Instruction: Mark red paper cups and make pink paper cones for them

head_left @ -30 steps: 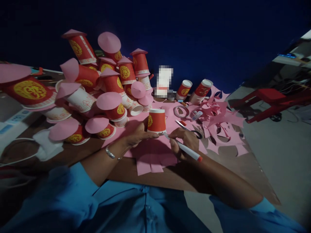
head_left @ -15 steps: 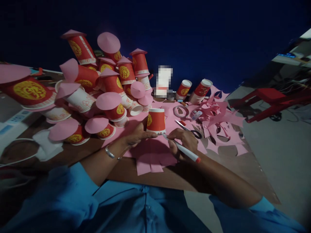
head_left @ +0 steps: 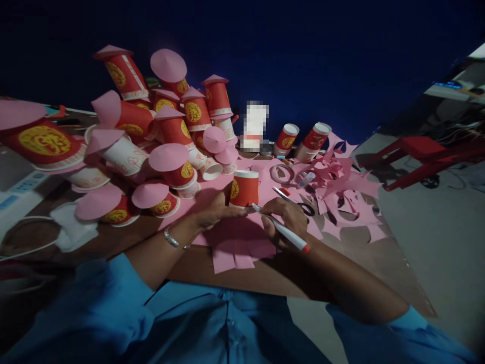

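Note:
My left hand (head_left: 217, 212) is closed on a red paper cup (head_left: 245, 190) with a white rim and a gold emblem on its left side. The thumb lies along the cup's near edge; the fingers behind it are mostly hidden. In my right hand (head_left: 287, 218) is a white marker (head_left: 290, 236) with a red end, gripped like a pen. Its tip touches the cup's lower edge, near small red marks. Under both hands lie pink paper sheets (head_left: 242, 253). Just beyond my right hand, scissors (head_left: 291, 199) rest on the pink paper.
Several cups with pink cone tops (head_left: 174, 126) are piled at the left. Two cups (head_left: 286, 140) lean at the back, near a roll of tape (head_left: 282, 173). Cut pink scraps (head_left: 348, 187) cover the table's right side. A red stool (head_left: 413, 156) stands beyond.
The cup has turned and shifted slightly to the right in my left hand. The marker's tip has moved a little left and down along its lower edge.

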The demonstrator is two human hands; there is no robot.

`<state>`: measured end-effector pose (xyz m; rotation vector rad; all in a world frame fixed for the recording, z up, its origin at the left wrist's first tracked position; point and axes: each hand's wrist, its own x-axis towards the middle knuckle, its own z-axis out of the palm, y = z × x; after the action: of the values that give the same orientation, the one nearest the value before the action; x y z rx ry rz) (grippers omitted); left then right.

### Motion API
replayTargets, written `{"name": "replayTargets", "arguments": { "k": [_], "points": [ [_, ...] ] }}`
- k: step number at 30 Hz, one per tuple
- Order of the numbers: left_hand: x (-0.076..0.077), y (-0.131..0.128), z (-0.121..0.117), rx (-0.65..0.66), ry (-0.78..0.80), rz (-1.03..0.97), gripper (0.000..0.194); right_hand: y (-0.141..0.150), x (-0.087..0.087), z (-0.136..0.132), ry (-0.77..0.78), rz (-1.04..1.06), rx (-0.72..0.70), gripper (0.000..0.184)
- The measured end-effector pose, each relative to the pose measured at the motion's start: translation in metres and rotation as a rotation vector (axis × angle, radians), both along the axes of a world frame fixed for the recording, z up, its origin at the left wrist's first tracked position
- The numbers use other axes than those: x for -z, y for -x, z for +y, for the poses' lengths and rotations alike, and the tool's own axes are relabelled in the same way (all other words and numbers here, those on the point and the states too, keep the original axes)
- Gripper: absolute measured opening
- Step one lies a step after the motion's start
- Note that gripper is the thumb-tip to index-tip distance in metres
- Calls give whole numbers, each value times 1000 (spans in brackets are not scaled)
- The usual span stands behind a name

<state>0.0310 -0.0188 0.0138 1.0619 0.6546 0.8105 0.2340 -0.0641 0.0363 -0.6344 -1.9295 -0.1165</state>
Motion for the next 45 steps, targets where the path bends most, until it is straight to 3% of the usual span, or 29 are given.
{"name": "replayTargets", "arguments": {
  "k": [26,33,40,45],
  "points": [
    [-5,-1,-2,8,-48,24,95,1,1,1,27,-6,-39,19],
    [-2,-1,-1,15,-33,29,96,1,2,3,5,-21,15,8],
    [-4,-3,-1,16,-37,16,91,1,3,2,-20,-23,70,7],
    [-5,-2,-2,7,-29,20,92,1,3,2,-16,10,30,10]
  ]
}}
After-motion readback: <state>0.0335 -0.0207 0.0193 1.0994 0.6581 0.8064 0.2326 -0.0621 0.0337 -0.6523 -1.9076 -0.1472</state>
